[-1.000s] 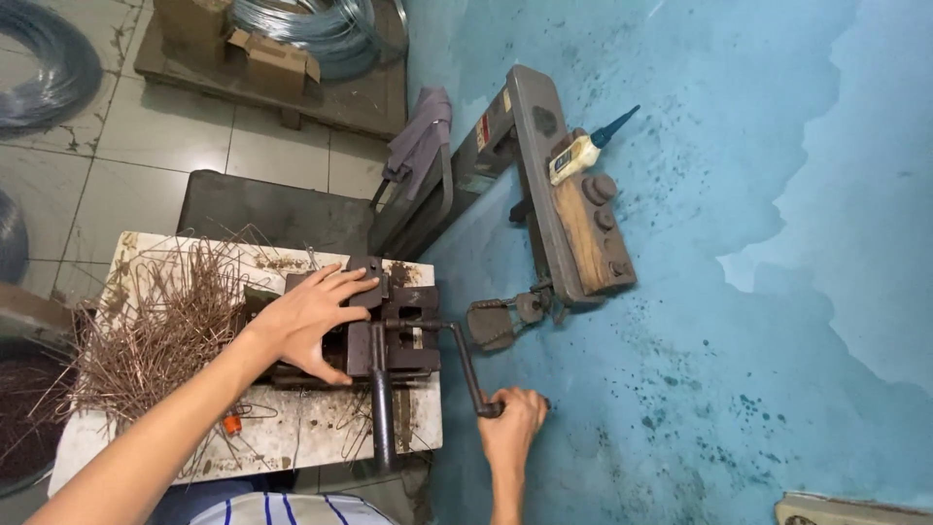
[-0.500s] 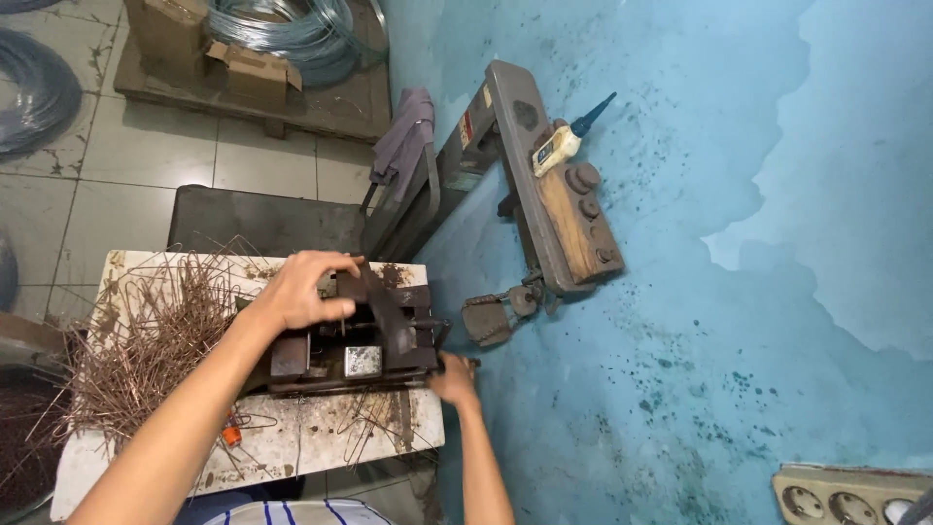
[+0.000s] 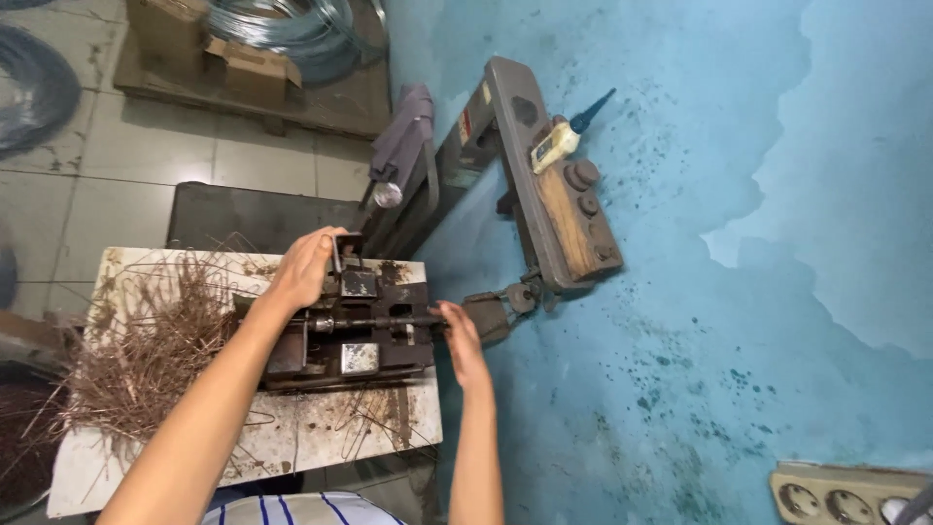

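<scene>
Left hand: the left hand (image 3: 309,264) lay over the far top edge of the bending jig (image 3: 350,326), fingers curled down around a small upright metal piece at its top; the wrist crossed the jig's left end.
Right hand: the right hand (image 3: 459,340) sat at the jig's right end, fingers extended and fairly flat, their tips touching the end of the horizontal rod (image 3: 384,321); whether they gripped it could not be told.
Bending jig: dark, greasy steel block with two pale square plates, standing on the right half of the worn white workbench (image 3: 321,437), close to its right edge.
Wire pile: a tangle of thin rusty cut wires (image 3: 146,340) covered the bench's left half, just beside the jig, with some strays lying under and in front of it.
Wall side: a grey metal arm with a wooden-faced panel (image 3: 559,194) leaned along the blue wall (image 3: 739,292); a small oil bottle with a blue nozzle (image 3: 564,136) rested on it.
Floor: coils of bright wire (image 3: 282,24) and cardboard boxes (image 3: 228,58) sat on a pallet at the top of the view.
Corner: a beige power strip (image 3: 846,491) showed at lower right.
</scene>
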